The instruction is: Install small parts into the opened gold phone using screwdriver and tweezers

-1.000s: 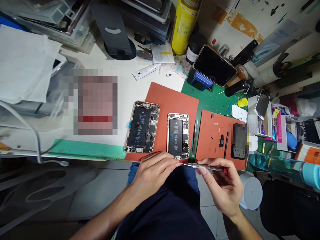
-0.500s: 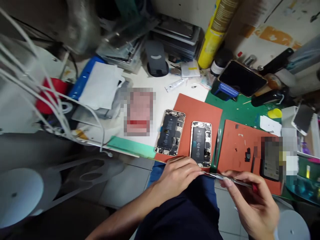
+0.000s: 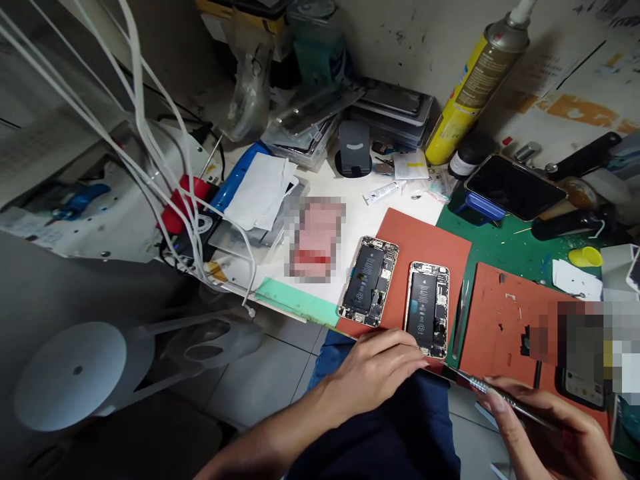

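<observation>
My left hand (image 3: 375, 367) lies at the bench's front edge, its fingers bent and pressed together beside the lower end of an opened phone (image 3: 427, 310). What its fingertips hold, if anything, is hidden. In my right hand (image 3: 550, 427) is a slim metal screwdriver (image 3: 500, 398) with a knurled grip, its thin tip pointing left, just short of my left fingertips. A second opened phone (image 3: 369, 281) lies to the left, its black battery and boards exposed. Both phones rest on an orange mat (image 3: 400, 233). Metal tweezers (image 3: 461, 320) lie right of the nearer phone.
Another orange mat (image 3: 493, 293) at right bears small parts and a partly blurred phone (image 3: 580, 380). Behind stand a dark-screened phone (image 3: 517, 187) on a blue stand and a yellow spray can (image 3: 465, 93). White cables (image 3: 145, 127) hang at left. A round stool (image 3: 75, 373) stands below.
The view has swung left, so the bench appears farther right. The screwdriver tip has drawn away from my left fingertips to the right. Both phones stay on the mat.
</observation>
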{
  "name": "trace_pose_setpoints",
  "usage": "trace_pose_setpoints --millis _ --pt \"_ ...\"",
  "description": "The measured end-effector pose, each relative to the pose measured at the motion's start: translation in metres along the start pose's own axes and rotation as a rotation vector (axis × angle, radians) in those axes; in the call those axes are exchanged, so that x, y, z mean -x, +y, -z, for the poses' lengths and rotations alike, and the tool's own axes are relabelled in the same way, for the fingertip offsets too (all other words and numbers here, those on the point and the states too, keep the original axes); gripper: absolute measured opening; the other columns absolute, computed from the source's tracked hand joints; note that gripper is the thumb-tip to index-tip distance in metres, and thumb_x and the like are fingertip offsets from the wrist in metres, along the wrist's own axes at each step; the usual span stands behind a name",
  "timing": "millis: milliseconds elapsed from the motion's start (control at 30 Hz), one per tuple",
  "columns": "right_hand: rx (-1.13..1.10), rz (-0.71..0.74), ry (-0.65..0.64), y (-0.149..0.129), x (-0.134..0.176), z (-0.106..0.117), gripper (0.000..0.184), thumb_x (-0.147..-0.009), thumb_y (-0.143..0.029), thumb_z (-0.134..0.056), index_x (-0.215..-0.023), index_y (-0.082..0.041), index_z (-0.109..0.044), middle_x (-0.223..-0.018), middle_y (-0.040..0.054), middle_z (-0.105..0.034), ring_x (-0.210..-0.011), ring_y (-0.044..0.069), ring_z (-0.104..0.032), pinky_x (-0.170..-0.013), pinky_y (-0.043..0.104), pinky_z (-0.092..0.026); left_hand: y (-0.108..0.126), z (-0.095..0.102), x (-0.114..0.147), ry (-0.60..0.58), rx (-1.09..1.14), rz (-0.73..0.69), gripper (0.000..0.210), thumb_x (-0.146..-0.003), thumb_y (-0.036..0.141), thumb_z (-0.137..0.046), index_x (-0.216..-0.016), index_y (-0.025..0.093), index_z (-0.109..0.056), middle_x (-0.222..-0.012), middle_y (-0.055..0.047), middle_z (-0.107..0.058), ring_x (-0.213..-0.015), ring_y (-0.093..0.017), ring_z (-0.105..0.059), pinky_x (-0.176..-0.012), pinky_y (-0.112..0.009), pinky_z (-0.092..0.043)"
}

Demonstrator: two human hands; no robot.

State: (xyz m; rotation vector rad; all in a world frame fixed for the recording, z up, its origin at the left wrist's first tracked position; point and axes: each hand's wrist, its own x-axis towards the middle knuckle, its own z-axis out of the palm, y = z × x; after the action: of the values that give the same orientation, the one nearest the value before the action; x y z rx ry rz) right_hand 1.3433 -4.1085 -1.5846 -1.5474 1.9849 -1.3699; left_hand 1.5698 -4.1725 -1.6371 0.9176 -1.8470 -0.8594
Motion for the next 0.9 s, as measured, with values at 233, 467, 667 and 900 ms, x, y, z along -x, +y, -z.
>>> trace_pose_setpoints --millis 233,467,667,900 --pt "0.114 0.196 -0.163 -0.013 -0.003 0.006 0.036 -0.081 -0.017 -0.091 -0.113 -0.021 -0.075 -0.099 0.0081 -0.085 -0.075 0.025 -0.083 -0.074 0.033 -0.073 0.005 0.010 0.012 -0.080 -0.229 -0.155 0.006 -0.099 0.012 -0.071 -0.102 0.017 -0.071 -0.099 -0.005 -0.079 -0.084 -0.019 -0.070 -0.077 -0.037 -0.056" --pt "0.119 0.339 -0.315 -0.028 -0.006 -0.004 0.036 -0.089 0.002 -0.077 -0.119 -0.016 -0.068 -0.102 0.0093 -0.081 -0.089 0.022 -0.084 -0.082 0.032 -0.073 -0.004 0.008 0.017 -0.049 -0.216 -0.090 0.020 -0.101 0.003 -0.065 -0.118 0.013 -0.070 -0.111 -0.010 -0.077 -0.101 -0.022 -0.070 -0.097 -0.041 -0.054" --pt "0.110 0.427 -0.348 -0.031 -0.008 -0.011 0.038 -0.090 0.008 -0.072 -0.122 -0.011 -0.066 -0.103 0.0123 -0.079 -0.092 0.021 -0.082 -0.083 0.031 -0.071 0.001 0.005 0.011 -0.053 -0.219 0.012 0.016 -0.108 0.013 -0.060 -0.119 0.015 -0.071 -0.109 -0.007 -0.075 -0.103 -0.021 -0.069 -0.098 -0.037 -0.055" --pt "0.103 0.430 -0.367 -0.033 -0.011 -0.019 0.036 -0.092 0.008 -0.070 -0.123 -0.010 -0.065 -0.103 0.0119 -0.078 -0.093 0.020 -0.081 -0.082 0.030 -0.072 0.003 0.004 0.010 -0.039 -0.239 0.045 0.020 -0.106 0.012 -0.064 -0.123 0.016 -0.072 -0.109 -0.006 -0.072 -0.100 -0.019 -0.069 -0.094 -0.035 -0.057"
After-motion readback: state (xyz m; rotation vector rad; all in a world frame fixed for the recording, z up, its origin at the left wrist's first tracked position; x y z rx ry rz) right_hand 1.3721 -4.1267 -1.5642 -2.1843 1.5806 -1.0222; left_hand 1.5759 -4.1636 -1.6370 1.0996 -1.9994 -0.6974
